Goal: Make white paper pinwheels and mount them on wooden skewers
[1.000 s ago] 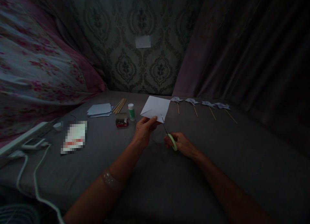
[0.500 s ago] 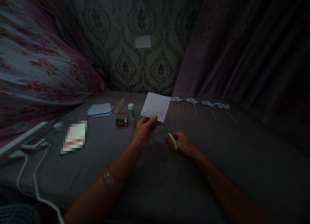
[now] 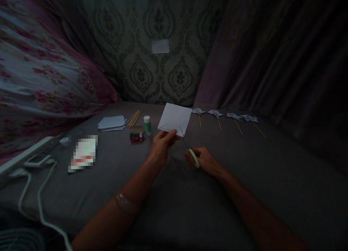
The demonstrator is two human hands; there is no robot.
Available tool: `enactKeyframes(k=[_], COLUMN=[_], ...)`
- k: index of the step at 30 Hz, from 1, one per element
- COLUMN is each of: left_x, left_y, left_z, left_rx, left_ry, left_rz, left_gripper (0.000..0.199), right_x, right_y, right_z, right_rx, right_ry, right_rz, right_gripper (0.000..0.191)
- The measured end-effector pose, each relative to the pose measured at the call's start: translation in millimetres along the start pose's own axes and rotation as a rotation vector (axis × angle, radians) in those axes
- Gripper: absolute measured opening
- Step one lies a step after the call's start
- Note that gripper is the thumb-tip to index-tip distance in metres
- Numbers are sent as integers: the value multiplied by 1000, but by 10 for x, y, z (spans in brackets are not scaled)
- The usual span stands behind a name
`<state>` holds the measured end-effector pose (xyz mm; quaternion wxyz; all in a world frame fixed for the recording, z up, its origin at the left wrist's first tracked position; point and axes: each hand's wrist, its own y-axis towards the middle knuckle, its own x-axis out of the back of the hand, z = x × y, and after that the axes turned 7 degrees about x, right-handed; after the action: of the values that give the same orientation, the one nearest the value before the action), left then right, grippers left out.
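A white square sheet of paper is pinched at its lower edge by my left hand, thumb on top. One slit shows near the sheet's left corner. My right hand grips a pair of scissors with light green handles. Their blades reach over the lower right edge of the paper, beside my left thumb. Behind the sheet and to its right, several paper pinwheels on wooden sticks lie in a row.
Left of my hands stand a glue stick and an open red box of small metal pieces. Farther left lie wooden sticks and a paper stack. A power strip with white cables runs along the left edge, near a blurred packet.
Hardly anything differs. The scissors have shifted very slightly at the paper's lower edge, while my left hand holds the sheet in nearly the same place.
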<state>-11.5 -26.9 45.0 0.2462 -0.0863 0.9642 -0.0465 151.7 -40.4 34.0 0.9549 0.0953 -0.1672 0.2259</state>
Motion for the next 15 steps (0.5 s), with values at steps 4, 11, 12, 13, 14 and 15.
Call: enactKeyframes(k=[4,11,12,13,14,15], left_x=[-3,-2,0,3,6,9], left_y=[-5,-9,-8,-6,-3,1], left_z=[-6,-9,-8,-7,-5,-3], left_rx=[6,0,1,1,0,-1], left_ry=[10,6,9,13,16,17], left_rz=[1,5,1,-1,-2,-1], left_gripper=[32,33,33,33,33,32], right_x=[0,-7,-7,-7,-7,-7], right_y=[1,3,3,3,3,4], right_z=[-2,14,16,17,17,15], right_rx=[-8,-28,-29,-29,-28,-30], right_ry=[1,-13,-14,-15,-17,-20], right_rz=[-4,-18,-18,-19,-22,-24], right_gripper=[44,43,43,43,44,44])
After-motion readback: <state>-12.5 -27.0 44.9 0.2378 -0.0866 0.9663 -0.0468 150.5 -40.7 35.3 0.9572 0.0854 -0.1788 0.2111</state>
